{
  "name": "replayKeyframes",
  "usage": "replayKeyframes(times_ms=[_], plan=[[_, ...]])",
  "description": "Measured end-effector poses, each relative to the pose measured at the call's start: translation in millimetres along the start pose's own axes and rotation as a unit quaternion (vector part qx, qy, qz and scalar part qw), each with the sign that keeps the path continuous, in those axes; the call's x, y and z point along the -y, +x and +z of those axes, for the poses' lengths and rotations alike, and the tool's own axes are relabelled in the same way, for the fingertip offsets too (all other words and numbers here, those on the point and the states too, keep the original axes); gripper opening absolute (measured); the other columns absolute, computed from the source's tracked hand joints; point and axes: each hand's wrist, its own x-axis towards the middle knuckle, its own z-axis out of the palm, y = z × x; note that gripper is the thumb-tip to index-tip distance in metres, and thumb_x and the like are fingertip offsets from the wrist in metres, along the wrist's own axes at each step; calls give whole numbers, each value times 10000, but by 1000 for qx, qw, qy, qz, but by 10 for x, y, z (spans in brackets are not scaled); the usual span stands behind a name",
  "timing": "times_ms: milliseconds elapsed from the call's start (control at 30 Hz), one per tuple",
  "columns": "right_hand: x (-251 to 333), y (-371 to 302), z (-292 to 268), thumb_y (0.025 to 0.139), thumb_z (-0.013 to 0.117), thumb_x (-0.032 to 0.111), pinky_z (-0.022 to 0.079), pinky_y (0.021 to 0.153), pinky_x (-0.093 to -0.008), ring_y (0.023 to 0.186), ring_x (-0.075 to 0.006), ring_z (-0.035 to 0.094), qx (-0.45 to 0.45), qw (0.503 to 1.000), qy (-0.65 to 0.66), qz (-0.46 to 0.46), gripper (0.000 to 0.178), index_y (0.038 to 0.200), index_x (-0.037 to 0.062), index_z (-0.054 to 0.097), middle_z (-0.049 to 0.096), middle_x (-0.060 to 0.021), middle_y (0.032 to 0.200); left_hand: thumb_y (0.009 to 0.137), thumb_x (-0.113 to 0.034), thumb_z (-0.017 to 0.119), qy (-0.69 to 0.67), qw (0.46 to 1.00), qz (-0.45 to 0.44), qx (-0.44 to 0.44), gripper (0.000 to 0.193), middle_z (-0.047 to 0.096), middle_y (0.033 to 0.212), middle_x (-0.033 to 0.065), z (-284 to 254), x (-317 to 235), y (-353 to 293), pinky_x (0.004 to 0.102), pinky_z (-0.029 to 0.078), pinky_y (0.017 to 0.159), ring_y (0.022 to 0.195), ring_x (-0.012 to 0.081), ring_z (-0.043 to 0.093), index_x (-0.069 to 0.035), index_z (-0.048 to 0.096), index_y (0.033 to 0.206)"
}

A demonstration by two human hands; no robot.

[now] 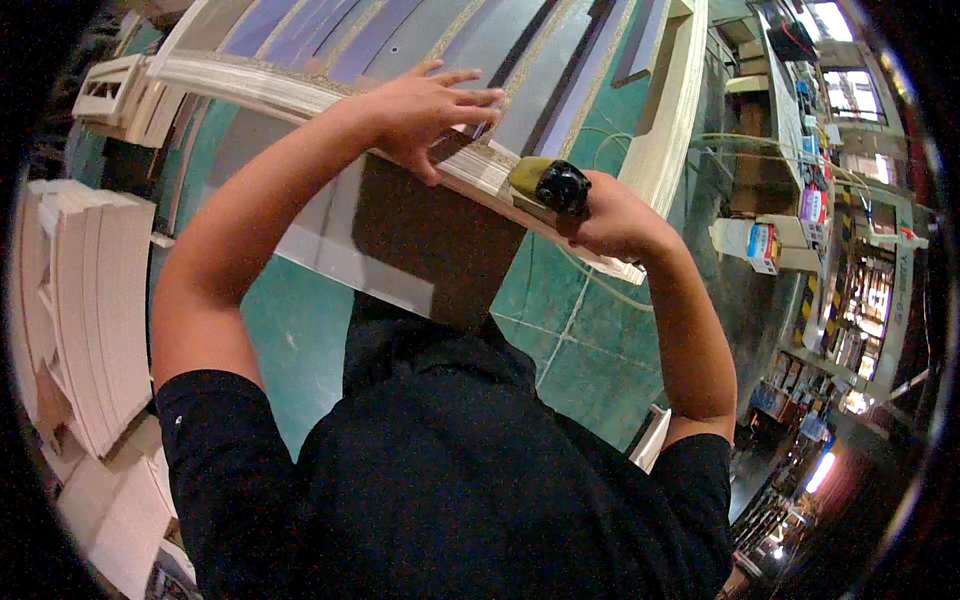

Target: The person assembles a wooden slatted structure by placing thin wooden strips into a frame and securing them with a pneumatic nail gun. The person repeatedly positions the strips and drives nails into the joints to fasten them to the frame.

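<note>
My left hand point(425, 112) is open, its fingers spread over the near edge of a wooden frame point(265, 85). My right hand point(620, 215) is wrapped round a yellow-green and black power tool point(562, 188), which looks like an air nail gun. The tool's head sits at the frame's near rail, a little right of my left hand; its tip is hidden. Purple-grey strips point(375, 45) run lengthwise between particleboard slats in the frame. Below the rail, in front of my body, is a board point(430, 235), mostly in brown shadow.
A pale hose point(605, 285) hangs beneath my right hand. Stacked wooden boards point(95, 300) stand at the left, with a small wooden frame point(105, 90) behind them. To the right, a cardboard box point(750, 240) sits near a long workbench point(785, 110). The floor point(590, 350) is green.
</note>
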Motion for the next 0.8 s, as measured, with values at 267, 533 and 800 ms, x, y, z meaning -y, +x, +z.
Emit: replayKeyframes(times_ms=[267, 533, 800], plan=[[339, 121, -24, 744, 677, -5, 515, 787, -335, 840, -172, 595, -7, 999, 18, 46, 359, 1101, 0, 638, 670, -82, 914, 410, -607, 909, -39, 998, 38, -36, 1434, 150, 1705, 88, 123, 798, -490, 565, 274, 1198, 1555, 372, 153, -81, 280, 1587], [995, 751, 11, 743, 687, 26, 523, 802, -341, 843, -179, 610, -2, 999, 36, -9, 341, 1076, -19, 629, 682, -115, 920, 524, -453, 907, -144, 985, 61, -69, 1197, 253, 1675, 61, 159, 887, -504, 498, 465, 1046, 1349, 349, 513, -74, 383, 1531], [1207, 1096, 3, 729, 708, 16, 529, 804, -347, 834, -178, 618, 7, 998, 43, 52, 349, 1067, -24, 633, 702, -111, 932, 509, -425, 907, -191, 977, 50, -83, 1114, 327, 1646, 24, 182, 912, -506, 462, 576, 824, 1102, 333, 676, -94, 475, 1481]])
